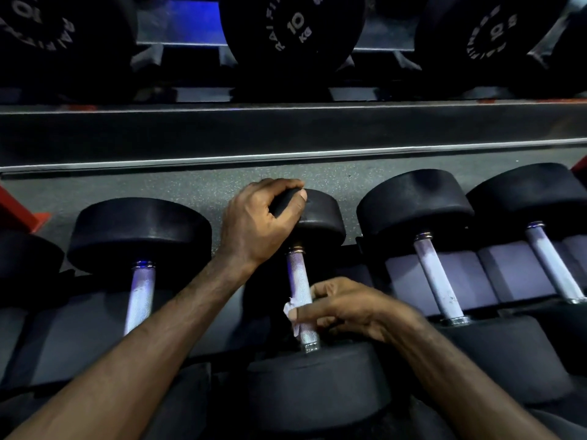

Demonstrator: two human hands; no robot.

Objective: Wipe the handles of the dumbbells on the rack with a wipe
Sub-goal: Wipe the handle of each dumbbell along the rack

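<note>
Rack: I log a dark two-tier frame; its long crossbar runs the full width of my view, with speckled grey floor showing below it.

Upper-tier dumbbells: three large black heads, the middle one marked "10 KG".

Lower-tier dumbbells: I count four clear ones in a row, each with black round heads and a knurled metal handle, lying in padded cradles. A further head shows partly at the far left edge. The left dumbbell and the two to the right are untouched.

Centre dumbbell: the one I am working on, lying in its cradle between my two arms.

Left hand: its grip is closed over the top edge of the centre dumbbell's far head, thumb pressed on the rim.

Right hand: its grip is clamped around the lower part of the centre handle, pinching the wipe against the metal.

Wipe: small, pale, crumpled; it sits wrapped on the left side of the handle under my right fingers, near the near-side collar.
</note>
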